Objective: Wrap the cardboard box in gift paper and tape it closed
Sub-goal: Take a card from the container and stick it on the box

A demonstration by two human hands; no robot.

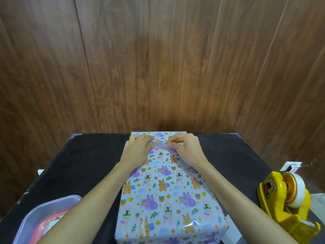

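Matte black table (84,164) pushed up against a glossy brown wood-panel wall (158,67). The long box in pastel bunny-and-elephant gift paper (167,199) lies mid-table, with shiny tape patches at the near end. At the far end, the left hand (139,148) presses flat with straight fingers while the right hand (186,148) pinches a pale tape strip (161,145). There's a chunky yellow plastic tape dispenser (284,205) off to the right.

The box (167,191) is long and lies flat on the black table (88,164). It is all covered in gift paper (175,205) with bunnies, purple elephants, rainbows and stars. At the far end, a small strip of tape (161,145) lies on the fold. The right hand (184,147) pinches it, and the left hand (139,147) presses down beside it. The yellow tape dispenser (288,199) stands to the right, apart from the box.
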